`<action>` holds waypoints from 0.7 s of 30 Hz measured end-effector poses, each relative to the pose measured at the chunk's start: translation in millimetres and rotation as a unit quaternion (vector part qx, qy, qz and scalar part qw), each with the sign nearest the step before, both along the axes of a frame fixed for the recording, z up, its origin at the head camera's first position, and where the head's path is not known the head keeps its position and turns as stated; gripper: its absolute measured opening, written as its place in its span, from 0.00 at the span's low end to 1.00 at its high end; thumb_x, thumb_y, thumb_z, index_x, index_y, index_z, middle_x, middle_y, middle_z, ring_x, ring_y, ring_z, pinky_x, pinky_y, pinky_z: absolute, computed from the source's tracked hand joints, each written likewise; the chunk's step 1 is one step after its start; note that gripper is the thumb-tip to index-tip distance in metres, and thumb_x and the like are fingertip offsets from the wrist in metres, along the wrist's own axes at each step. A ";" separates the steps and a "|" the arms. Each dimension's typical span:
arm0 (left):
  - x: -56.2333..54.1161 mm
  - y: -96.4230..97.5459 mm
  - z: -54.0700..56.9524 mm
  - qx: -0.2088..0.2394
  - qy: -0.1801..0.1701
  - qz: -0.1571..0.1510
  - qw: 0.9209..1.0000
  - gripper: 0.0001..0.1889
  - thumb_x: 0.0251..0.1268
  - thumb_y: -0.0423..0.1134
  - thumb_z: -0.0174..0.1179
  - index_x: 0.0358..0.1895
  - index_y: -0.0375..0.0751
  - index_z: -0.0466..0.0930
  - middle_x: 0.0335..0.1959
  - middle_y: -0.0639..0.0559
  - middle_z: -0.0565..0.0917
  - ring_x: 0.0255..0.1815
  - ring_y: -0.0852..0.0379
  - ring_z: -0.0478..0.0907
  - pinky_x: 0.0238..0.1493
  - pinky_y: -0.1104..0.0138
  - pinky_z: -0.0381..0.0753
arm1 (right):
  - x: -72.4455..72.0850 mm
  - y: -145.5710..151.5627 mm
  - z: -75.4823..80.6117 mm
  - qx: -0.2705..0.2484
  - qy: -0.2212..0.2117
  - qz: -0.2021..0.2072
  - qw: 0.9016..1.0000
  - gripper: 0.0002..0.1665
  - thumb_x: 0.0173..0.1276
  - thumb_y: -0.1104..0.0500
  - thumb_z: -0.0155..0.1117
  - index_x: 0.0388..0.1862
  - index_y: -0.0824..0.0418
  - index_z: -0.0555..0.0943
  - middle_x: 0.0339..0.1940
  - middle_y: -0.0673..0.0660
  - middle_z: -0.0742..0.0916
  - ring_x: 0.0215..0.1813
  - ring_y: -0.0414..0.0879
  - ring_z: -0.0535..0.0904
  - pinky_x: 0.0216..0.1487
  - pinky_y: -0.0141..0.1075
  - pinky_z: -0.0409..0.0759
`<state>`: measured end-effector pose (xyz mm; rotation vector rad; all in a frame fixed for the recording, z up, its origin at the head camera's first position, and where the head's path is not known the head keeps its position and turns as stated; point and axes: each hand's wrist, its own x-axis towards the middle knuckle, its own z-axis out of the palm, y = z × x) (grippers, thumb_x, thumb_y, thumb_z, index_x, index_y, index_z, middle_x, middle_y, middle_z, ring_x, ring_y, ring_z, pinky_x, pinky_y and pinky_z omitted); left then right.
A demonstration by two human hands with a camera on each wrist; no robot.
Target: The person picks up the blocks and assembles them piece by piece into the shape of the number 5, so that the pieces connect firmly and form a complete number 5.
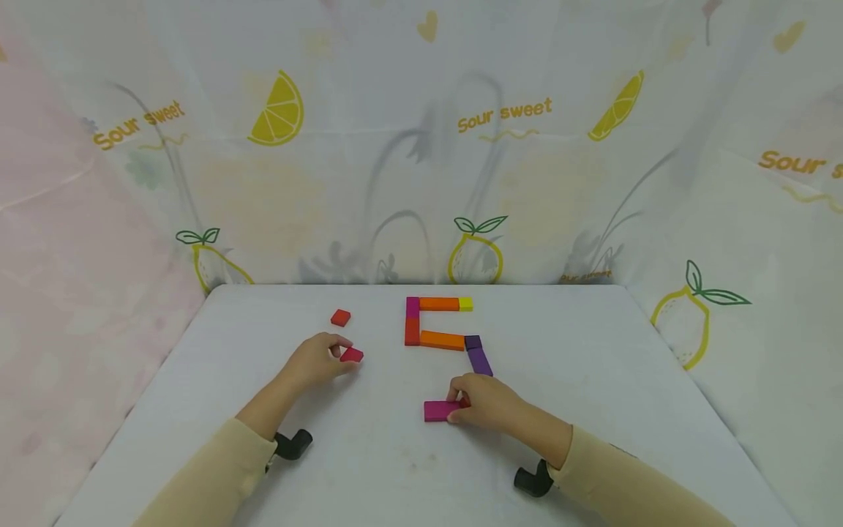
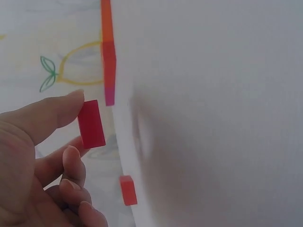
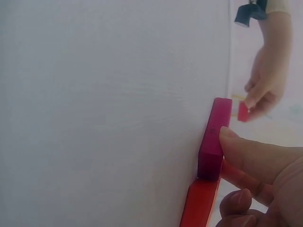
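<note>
My left hand (image 1: 316, 364) pinches a small red block (image 2: 92, 124) between thumb and forefinger, held up above the table. In the left wrist view its other fingers are curled below the block. My right hand (image 1: 490, 404) pinches a longer magenta block (image 1: 437, 411) on the table, thumb at its near side. Against that block's end sits a red-orange block (image 3: 200, 203), mostly hidden by the hand in the head view. Just beyond the right hand lies a purple block (image 1: 480, 361), end to end with a short dark purple block (image 1: 473, 342).
Farther back, an orange block (image 1: 439, 304), yellow block (image 1: 465, 304), magenta block (image 1: 412, 307), red block (image 1: 412, 331) and second orange block (image 1: 442, 340) form a bent line. A loose red-orange block (image 1: 340, 318) lies beyond my left hand. A printed curtain (image 1: 369, 183) borders the white table (image 1: 369, 468).
</note>
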<state>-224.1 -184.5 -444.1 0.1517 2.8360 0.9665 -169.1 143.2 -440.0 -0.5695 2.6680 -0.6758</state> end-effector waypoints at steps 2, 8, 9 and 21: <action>3.9 5.3 0.4 -0.001 0.002 -0.007 1.000 0.23 0.57 0.43 0.74 0.55 0.39 0.84 0.32 0.50 0.74 0.32 0.54 0.72 0.29 0.65 0.73 | -0.1 -0.2 0.3 0.000 0.000 0.000 1.000 0.11 0.60 0.53 0.77 0.36 0.50 0.82 0.26 0.46 0.78 0.33 0.43 0.73 0.33 0.35 0.74; 14.4 20.5 3.4 -0.002 -0.002 -0.022 1.000 0.22 0.55 0.43 0.75 0.53 0.41 0.84 0.32 0.50 0.75 0.34 0.54 0.72 0.29 0.65 0.75 | -1.2 -0.2 -0.5 0.003 -0.002 -0.002 1.000 0.11 0.60 0.53 0.77 0.37 0.50 0.82 0.27 0.46 0.78 0.33 0.43 0.73 0.33 0.35 0.74; 16.1 22.8 4.0 -0.002 -0.002 -0.024 1.000 0.22 0.55 0.43 0.75 0.53 0.41 0.84 0.32 0.51 0.75 0.34 0.54 0.72 0.29 0.65 0.75 | -1.4 -0.3 -0.7 0.004 -0.002 -0.002 1.000 0.11 0.60 0.53 0.77 0.37 0.50 0.82 0.27 0.46 0.78 0.33 0.43 0.73 0.33 0.35 0.75; 32.3 48.3 4.0 -0.003 -0.011 -0.057 0.998 0.19 0.52 0.44 0.77 0.48 0.47 0.85 0.28 0.54 0.75 0.32 0.56 0.72 0.29 0.65 0.75 | -0.9 -1.7 1.0 0.007 -0.006 0.000 1.000 0.11 0.60 0.53 0.77 0.36 0.50 0.82 0.26 0.46 0.78 0.32 0.43 0.73 0.33 0.35 0.74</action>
